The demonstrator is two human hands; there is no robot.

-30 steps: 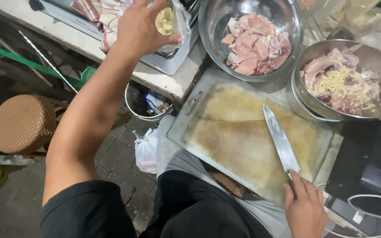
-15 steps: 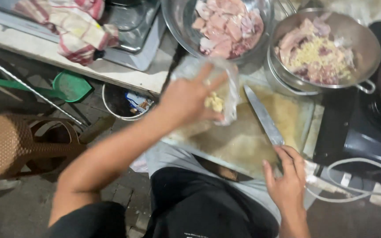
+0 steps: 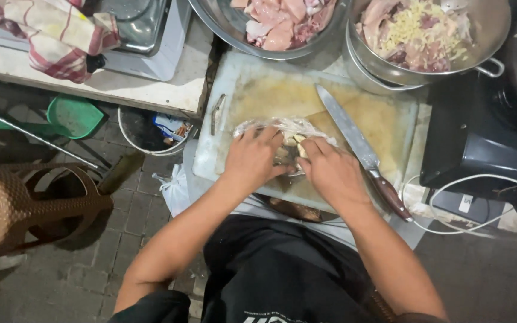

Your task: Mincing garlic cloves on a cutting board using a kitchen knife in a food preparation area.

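- Head view looks down on a yellowed cutting board (image 3: 384,119), and every place below is told from it.
- Half a second ago the right hand lay on the knife handle at the board's near right edge; now the knife (image 3: 354,143) lies free on the board, blade slanting toward the far side, handle over the near right corner.
- That right hand (image 3: 330,173) has come in to the board's near middle, fingers curled and pinching at a clear plastic bag of pale garlic cloves (image 3: 291,134).
- The left hand (image 3: 252,158), which a moment back carried the bag in the air above the board, now presses it down on the board's near middle, fingers bent around the plastic.
- Both hands touch the bag and nearly meet over it; it looks as if the work has passed from cutting to opening or emptying the bag.
- Beyond the board's far edge stand a steel bowl of raw meat (image 3: 282,24) and a pan of meat with shredded topping (image 3: 420,36).
- Right of the board sits a dark stove (image 3: 480,143).
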